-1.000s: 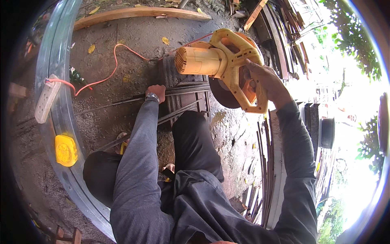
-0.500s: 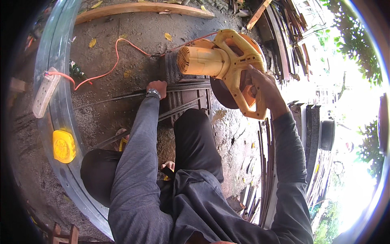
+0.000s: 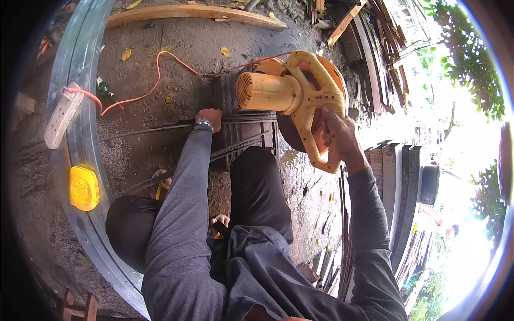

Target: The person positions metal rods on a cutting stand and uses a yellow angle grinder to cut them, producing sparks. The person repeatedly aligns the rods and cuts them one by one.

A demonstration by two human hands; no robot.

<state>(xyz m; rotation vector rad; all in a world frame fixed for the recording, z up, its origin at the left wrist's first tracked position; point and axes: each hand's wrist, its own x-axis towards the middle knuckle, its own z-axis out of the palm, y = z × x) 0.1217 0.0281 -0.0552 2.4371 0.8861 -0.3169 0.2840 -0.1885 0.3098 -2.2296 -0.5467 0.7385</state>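
The right hand [image 3: 340,135] grips the loop handle of the yellow cut-off saw [image 3: 316,101]; its fingers are clamped on the handle. The saw head stands over the right edge of its dark base [image 3: 229,88], with the motor housing extending toward the base's left edge. The dark cutting disc [image 3: 289,131] is located below the handle, at the base's right edge.

The left hand [image 3: 209,119], at the base's left edge, has its fingers clamped on the upper bundle of ribbed rods [image 3: 249,117]. This bundle lies across the base, its right end beside the disc. A lower bundle [image 3: 238,147] crosses the base's near part, close to the knee.

An orange cord [image 3: 157,80] runs over the ground to a white power strip [image 3: 63,115], positioned across the left edge of the metal channel [image 3: 75,69]. A yellow tape measure [image 3: 84,188] rests on the channel, nearer the person.
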